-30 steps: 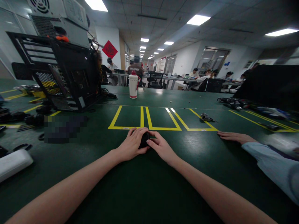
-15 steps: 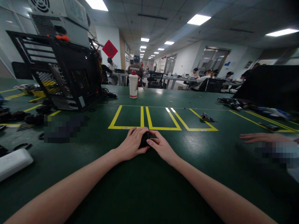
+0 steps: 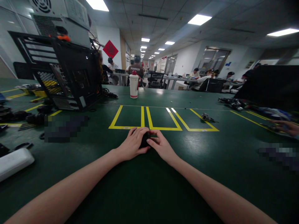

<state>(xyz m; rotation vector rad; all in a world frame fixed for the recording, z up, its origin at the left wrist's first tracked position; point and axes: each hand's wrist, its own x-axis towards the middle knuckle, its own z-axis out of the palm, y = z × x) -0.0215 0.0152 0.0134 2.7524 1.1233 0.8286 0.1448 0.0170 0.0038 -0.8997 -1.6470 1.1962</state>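
Observation:
Between my two hands is a small dark rounded object (image 3: 145, 140), mostly covered by fingers, so its kind does not show. My left hand (image 3: 133, 144) curves over its left side and top, with the thumb along the near edge. From the right, my right hand (image 3: 162, 147) grips it with thumb and fingertips. Both hands are low over the green table (image 3: 140, 193), just in front of the yellow tape outlines (image 3: 163, 128).
A black computer case (image 3: 70, 77) stands at left, near a white case-like object (image 3: 15, 163). Farther back is a white cup (image 3: 134, 85) with a red lid. A metallic part (image 3: 205, 117) lies on the right tape. Another person's hand (image 3: 286, 127) is at the right edge.
My hands and the dark object stay almost in place. At the right, the other person's hand has moved away from me, up toward the cables, uncovering a pixelated dark item on the table.

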